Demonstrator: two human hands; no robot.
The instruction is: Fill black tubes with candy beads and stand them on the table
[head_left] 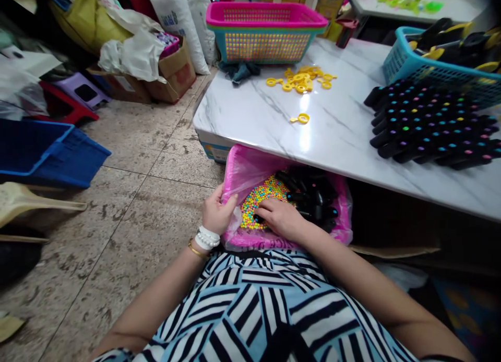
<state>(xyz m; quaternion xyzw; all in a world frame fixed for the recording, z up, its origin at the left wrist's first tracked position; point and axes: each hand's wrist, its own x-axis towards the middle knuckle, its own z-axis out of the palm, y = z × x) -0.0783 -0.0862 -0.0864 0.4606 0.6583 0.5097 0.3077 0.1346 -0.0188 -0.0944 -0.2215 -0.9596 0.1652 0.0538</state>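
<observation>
A pink basket (232, 169) lined with clear plastic sits on my lap, partly under the table edge. Small multicoloured beads (260, 192) fill its left side, and several black tubes (319, 195) lie heaped on its right. My left hand (218, 210) grips the basket's left rim and the plastic, thumb on the inside. Down among the beads, my right hand (279, 217) has its fingers curled over a black tube (258, 217), of which only the end shows.
On the marble-patterned table (250, 109) are yellow ring pieces (301, 80), a block of upright black tubes with coloured tops (430, 124), a blue basket (430, 67) and stacked baskets (266, 38). A blue crate (84, 156) stands on the floor at left.
</observation>
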